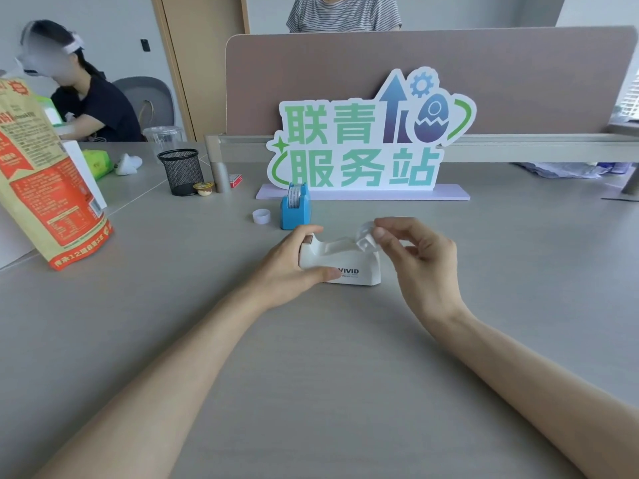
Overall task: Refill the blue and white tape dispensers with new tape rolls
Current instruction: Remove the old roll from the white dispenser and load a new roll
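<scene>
Left hand (294, 267) is clamping the white tape dispenser (340, 261) to the table (311, 357), mid-scene. Right hand (415, 257) is pinching a clear tape roll (366, 236) over its cradle. Blue dispenser (295, 209), farther back, looks already loaded. Next: seating the roll squarely in the slot.

Matt plastic, clear tape and a smooth grey desk

The white dispenser (340, 262) looks like smooth matt plastic; the roll (366, 236) at its right end is clear and glossy. Behind the white dispenser, the blue dispenser (295, 210) is smooth plastic too. The table (311, 357) under both has a matt grey finish. Far left of the white dispenser, a pen cup (181, 171) is black wire mesh, and a printed bag (45, 181) looks like kraft paper.
</scene>
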The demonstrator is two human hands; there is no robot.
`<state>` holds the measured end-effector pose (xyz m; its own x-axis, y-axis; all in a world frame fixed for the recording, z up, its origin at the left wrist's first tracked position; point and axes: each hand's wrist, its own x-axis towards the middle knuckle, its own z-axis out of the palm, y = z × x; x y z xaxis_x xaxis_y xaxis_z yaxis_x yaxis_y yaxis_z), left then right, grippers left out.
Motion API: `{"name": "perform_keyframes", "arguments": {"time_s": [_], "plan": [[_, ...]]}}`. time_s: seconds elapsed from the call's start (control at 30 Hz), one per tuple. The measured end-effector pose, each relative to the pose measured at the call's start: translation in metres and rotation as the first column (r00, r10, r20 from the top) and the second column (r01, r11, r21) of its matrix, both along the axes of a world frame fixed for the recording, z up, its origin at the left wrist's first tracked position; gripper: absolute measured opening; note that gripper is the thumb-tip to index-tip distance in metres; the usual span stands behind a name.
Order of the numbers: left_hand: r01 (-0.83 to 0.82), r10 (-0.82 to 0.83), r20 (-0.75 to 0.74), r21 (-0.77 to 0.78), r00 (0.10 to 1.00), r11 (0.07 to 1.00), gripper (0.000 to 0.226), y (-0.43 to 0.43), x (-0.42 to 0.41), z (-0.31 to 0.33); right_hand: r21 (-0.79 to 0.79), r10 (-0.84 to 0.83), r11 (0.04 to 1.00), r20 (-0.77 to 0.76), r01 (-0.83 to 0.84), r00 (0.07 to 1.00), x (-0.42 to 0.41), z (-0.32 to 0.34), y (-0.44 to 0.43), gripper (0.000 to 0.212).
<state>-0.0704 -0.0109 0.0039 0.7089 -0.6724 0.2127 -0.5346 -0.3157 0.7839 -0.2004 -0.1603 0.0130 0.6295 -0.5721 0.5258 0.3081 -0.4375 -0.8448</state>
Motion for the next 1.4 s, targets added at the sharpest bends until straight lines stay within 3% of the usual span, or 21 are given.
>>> {"name": "perform_keyframes", "arguments": {"time_s": [0.23, 0.37, 0.43, 0.53, 0.63, 0.77, 0.87, 1.07, 1.27, 1.4], "plan": [[-0.096, 0.097, 0.048, -0.022, 0.994, 0.995, 0.085, -0.005, 0.014, -0.008, 0.097, 0.128, 0.988, -0.118, -0.117, 0.985, 0.005, -0.003, 0.001, 0.016], [-0.133, 0.140, 0.226, -0.046, 0.964, 0.990, 0.072, -0.003, 0.011, -0.008, 0.228, 0.255, 0.952, -0.227, -0.203, 0.940, 0.006, -0.004, 0.000, 0.019], [-0.107, 0.138, 0.437, -0.096, 0.889, 0.990, 0.059, 0.001, 0.009, -0.009, 0.288, 0.290, 0.932, -0.236, -0.218, 0.928, 0.006, -0.004, -0.002, 0.021], [-0.016, 0.077, 0.711, -0.092, 0.699, 0.996, 0.044, 0.004, 0.004, -0.005, 0.371, 0.306, 0.904, -0.219, -0.211, 0.927, 0.006, -0.002, -0.005, 0.019], [0.042, 0.037, 0.815, -0.074, 0.578, 0.996, 0.033, -0.001, -0.008, 0.002, 0.428, 0.322, 0.878, -0.195, -0.216, 0.926, 0.006, -0.001, -0.006, 0.020], [0.063, -0.020, 0.867, -0.013, 0.499, 0.998, 0.029, -0.007, -0.012, 0.002, 0.413, 0.337, 0.881, -0.208, -0.230, 0.918, 0.005, 0.001, -0.005, 0.025], [0.054, -0.016, 0.862, -0.014, 0.507, 0.998, 0.024, -0.005, -0.012, 0.003, 0.383, 0.315, 0.899, -0.225, -0.214, 0.922, 0.005, 0.001, -0.003, 0.029], [-0.006, 0.035, 0.766, -0.041, 0.642, 0.999, 0.018, -0.001, -0.012, -0.001, 0.284, 0.265, 0.940, -0.262, -0.188, 0.928, 0.006, -0.003, -0.003, 0.024], [0.023, 0.124, 0.766, -0.178, 0.631, 0.984, 0.019, 0.001, -0.013, 0.004, 0.065, 0.142, 0.990, -0.323, -0.128, 0.936, 0.005, -0.006, -0.002, 0.009], [0.021, 0.110, 0.774, -0.157, 0.624, 0.987, 0.021, 0.002, -0.012, 0.002, -0.132, 0.068, 0.982, -0.411, -0.133, 0.909, 0.005, -0.010, -0.001, 0.013]]}}
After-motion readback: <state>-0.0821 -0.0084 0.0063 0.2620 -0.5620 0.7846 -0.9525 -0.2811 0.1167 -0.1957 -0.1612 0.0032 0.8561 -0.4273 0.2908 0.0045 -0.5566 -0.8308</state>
